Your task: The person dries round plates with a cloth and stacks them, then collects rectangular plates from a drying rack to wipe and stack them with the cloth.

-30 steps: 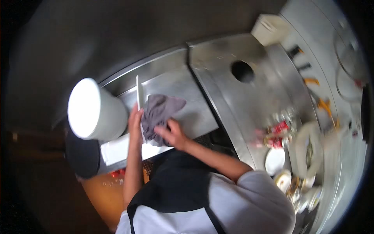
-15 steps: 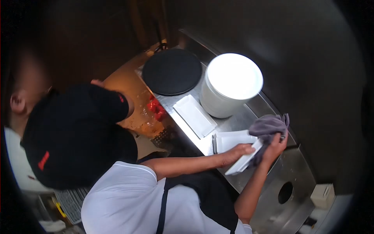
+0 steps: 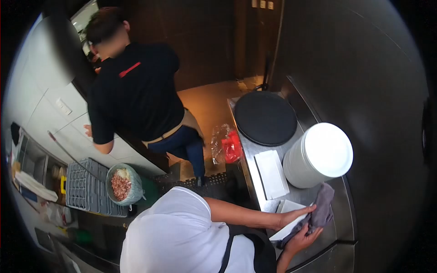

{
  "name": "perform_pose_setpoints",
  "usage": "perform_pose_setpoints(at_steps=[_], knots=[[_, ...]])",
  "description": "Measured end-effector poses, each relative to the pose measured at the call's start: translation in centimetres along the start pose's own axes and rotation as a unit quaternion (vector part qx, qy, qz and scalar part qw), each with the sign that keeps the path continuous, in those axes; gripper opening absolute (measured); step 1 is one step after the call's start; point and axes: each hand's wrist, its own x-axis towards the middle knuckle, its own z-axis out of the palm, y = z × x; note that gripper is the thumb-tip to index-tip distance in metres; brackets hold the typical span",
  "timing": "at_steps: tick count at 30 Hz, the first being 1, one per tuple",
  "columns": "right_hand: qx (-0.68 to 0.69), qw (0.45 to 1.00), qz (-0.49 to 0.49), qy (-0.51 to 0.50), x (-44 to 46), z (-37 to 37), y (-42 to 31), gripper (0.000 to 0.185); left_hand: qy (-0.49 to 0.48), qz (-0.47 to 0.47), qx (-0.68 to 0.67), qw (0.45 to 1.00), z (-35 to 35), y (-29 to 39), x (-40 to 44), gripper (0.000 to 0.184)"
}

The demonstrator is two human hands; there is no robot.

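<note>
- White plate [image 3: 287, 231], held at an angle over the counter [image 3: 300, 194]; taking it as the clock's centre, twelve is the top of my view.
- My left hand [image 3: 293, 217] is clamped on its upper side, thumb and fingers near the rim, I'd judge to keep most of the face free for cloth.
- My right hand [image 3: 301, 241] supports the lower side with the grey cloth [image 3: 324, 204] bunched between; the two hands are close together, and the folds hide some fingertips.
- Just beyond, at twelve, more white dishes [image 3: 287, 206] lie nested, probably to stay within short reach.
- Towards eleven, a rectangular dish [image 3: 271, 175] lies flat beside the front edge.
- At one, a tall stack of round plates [image 3: 327, 150] blocks the way to the back wall.
- Past them, near twelve, a round black tray [image 3: 266, 118] fills the counter's far end.
- On the floor at eleven, a red bag [image 3: 232, 146] narrows the walkway.
- Between nine and ten, a bin [image 3: 138, 194] of reddish bits stands beside grey crates [image 3: 84, 186].
- Farther, between ten and eleven, a co-worker [image 3: 141, 100] partly blocks the passage.
</note>
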Motion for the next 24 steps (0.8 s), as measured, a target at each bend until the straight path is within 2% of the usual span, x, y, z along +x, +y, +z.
perform_pose_setpoints(at_steps=[1, 2, 5, 7, 8, 10, 11, 13, 14, 15, 17, 18, 19, 21, 23, 24], knots=[[0.013, 1.000, -0.015, 0.005, -0.5, -0.4, -0.2, 0.054, -0.018, -0.006, 0.003, 1.000, 0.1, -0.1, -0.4, 0.068], [0.004, 0.999, -0.042, 0.003, -1.2, -0.6, 0.1, 0.055, -0.044, -0.063, -0.016, 0.997, -0.9, -0.5, -0.2, 0.070], [-0.020, 0.991, -0.129, 0.000, -2.3, -1.3, 2.9, 0.056, -0.026, -0.058, 0.017, 0.998, -1.4, -1.1, -0.3, 0.081], [-0.039, 0.981, -0.190, -0.007, -2.5, -1.7, 6.1, 0.058, 0.010, -0.028, 0.046, 0.998, -1.8, -1.1, -0.4, 0.080], [0.002, 0.967, -0.247, -0.069, -2.2, -4.2, -6.2, 0.056, 0.029, -0.014, 0.056, 0.998, -2.0, -1.3, -0.5, 0.079], [0.013, 0.934, -0.346, -0.086, -2.6, -3.7, -3.9, 0.057, 0.040, 0.011, 0.120, 0.992, -2.8, -0.9, -0.7, 0.078], [0.016, 0.915, -0.392, -0.089, -3.0, -3.5, -2.2, 0.058, 0.025, 0.009, 0.104, 0.994, -3.5, -0.8, -0.6, 0.078], [0.064, 0.898, -0.420, -0.114, -3.4, -3.0, 1.8, 0.059, -0.007, -0.006, 0.070, 0.997, -4.5, -1.1, -0.4, 0.077], [0.073, 0.887, -0.441, -0.117, -3.0, -1.9, 4.2, 0.060, 0.015, -0.013, 0.044, 0.999, -1.9, -0.3, -2.4, 0.074], [0.072, 0.879, -0.457, -0.112, -3.0, -1.8, 5.7, 0.060, 0.029, -0.014, 0.005, 0.999, -3.9, -1.8, -0.6, 0.070], [0.025, 0.892, -0.421, -0.161, -3.1, -2.6, 1.4, 0.063, 0.053, 0.001, 0.013, 0.999, -5.0, -2.2, -0.4, 0.066], [-0.010, 0.900, -0.396, -0.180, -3.3, -3.4, -0.4, 0.063, 0.044, -0.035, -0.013, 0.998, -5.4, -2.6, -0.7, 0.065], [-0.025, 0.916, -0.365, -0.167, -3.6, -3.0, -0.7, 0.060, 0.039, -0.065, -0.039, 0.996, -6.0, -2.2, -0.8, 0.063], [-0.046, 0.939, -0.309, -0.141, -4.2, -2.8, -1.5, 0.059, 0.035, -0.030, -0.018, 0.999, -6.7, -2.6, -1.4, 0.063], [-0.047, 0.952, -0.269, -0.140, -4.0, -2.9, -3.5, 0.059, 0.031, 0.008, 0.040, 0.999, -4.4, -1.5, -3.6, 0.066], [-0.052, 0.959, -0.248, -0.131, -3.5, -3.2, -4.1, 0.058, 0.029, -0.017, 0.072, 0.997, -4.0, -1.3, -4.1, 0.069]])
